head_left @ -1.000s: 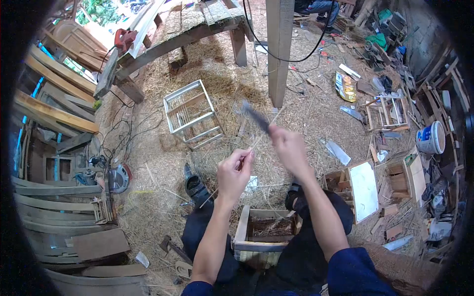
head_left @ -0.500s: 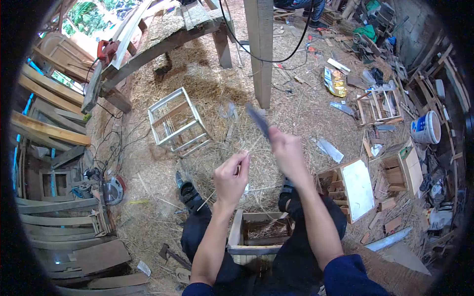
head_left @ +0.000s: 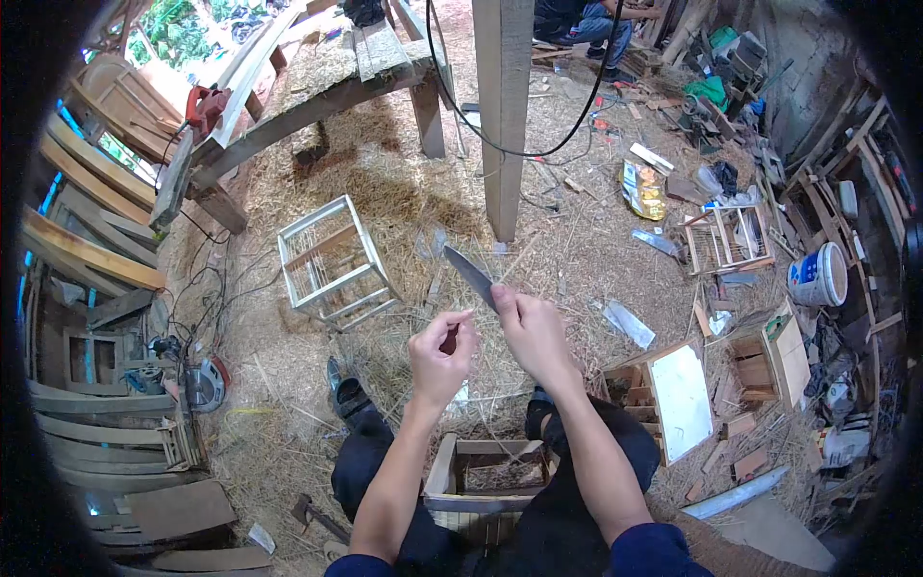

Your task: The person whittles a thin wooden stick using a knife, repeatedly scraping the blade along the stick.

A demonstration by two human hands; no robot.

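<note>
The right hand [head_left: 535, 332] is closed around the handle end of the knife [head_left: 470, 277]. The blade extends from the thumb side of the fist, pointing forward and to the left, above the floor [head_left: 279, 337]. The left hand [head_left: 440, 358] is positioned just beside the right hand, clear of the blade. Its fingers are curled toward the thumb; whether it grips a thin strip cannot be determined.

The wooden box [head_left: 441, 473] is located between the knees, below both hands, with its open side facing up. The floor carries a layer of shavings and thin strips. The pale slatted frame [head_left: 332, 286] rests on the floor, forward and to the left of the hands. The upright post [head_left: 504, 125] stands forward of the knife.

The bench [head_left: 317, 111] stands at the far left, with the red power tool [head_left: 205, 108] at its left end. The white-panelled box [head_left: 681, 402] and the bucket [head_left: 818, 277] are on the right side of the floor. A seated person [head_left: 583, 27] is partly visible at the far edge.
</note>
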